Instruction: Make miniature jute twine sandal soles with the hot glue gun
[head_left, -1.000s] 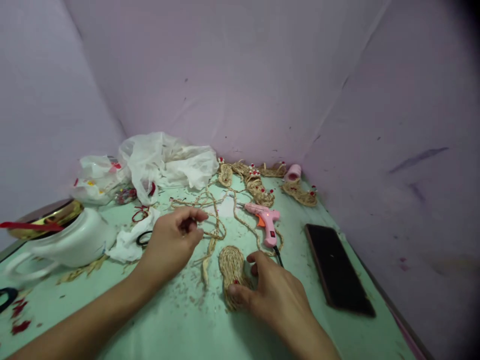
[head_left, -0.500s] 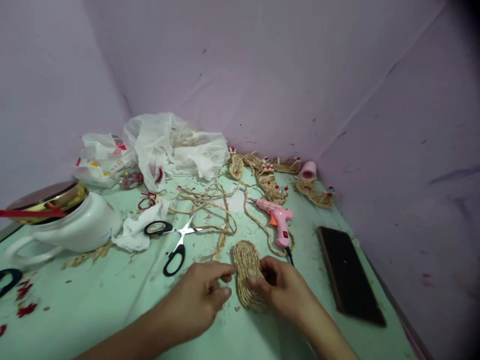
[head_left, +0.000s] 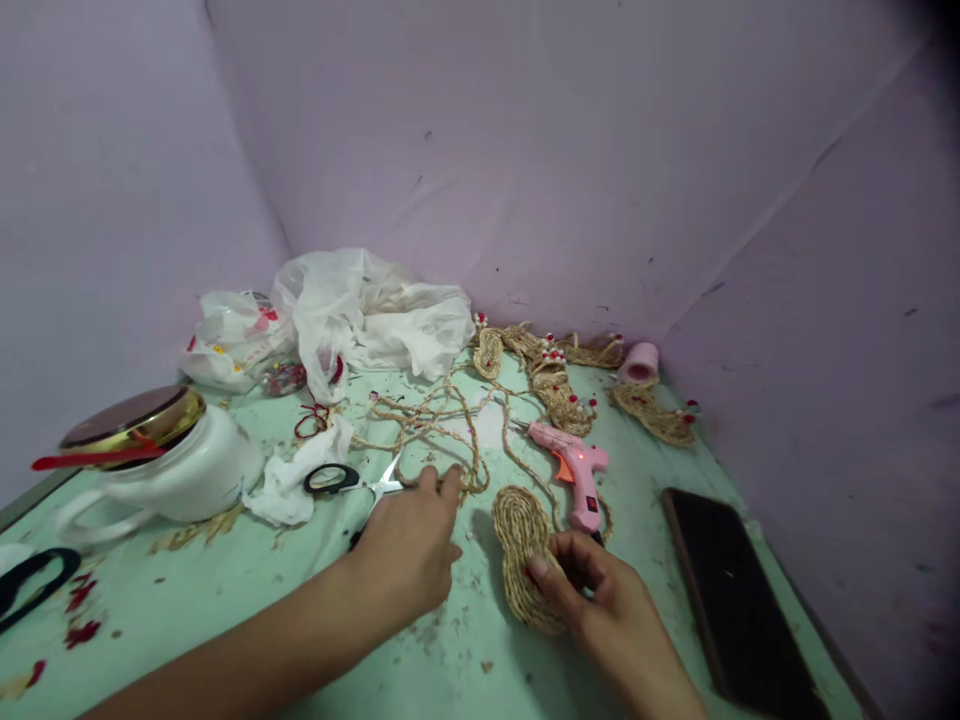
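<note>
My right hand [head_left: 600,600] pinches the lower right edge of a small sole-shaped piece of coiled straw braid [head_left: 523,545], which is tilted up from the table. To its left, my left hand [head_left: 416,540] reaches over the near end of a loose straw rope [head_left: 480,440], its thumb apart from its fingers; the fingertips are at the rope, and whether they touch it is hard to see. Partly under that hand lie open scissors [head_left: 330,478] with black handles. A pink glue gun [head_left: 574,465] lies beyond the right hand, its switch glowing red.
A phone [head_left: 739,600] lies at the right edge. Straw slippers with beads [head_left: 559,390] and a pink roll [head_left: 640,364] are along the wall. Plastic bags [head_left: 375,310], crumpled tissue [head_left: 296,475], a white teapot [head_left: 195,480] and another scissors handle [head_left: 37,585] are at left.
My left hand has moved away from the straw sole, forward to the loose rope. My right hand has lifted the sole slightly off the table. The view has shifted a little.
</note>
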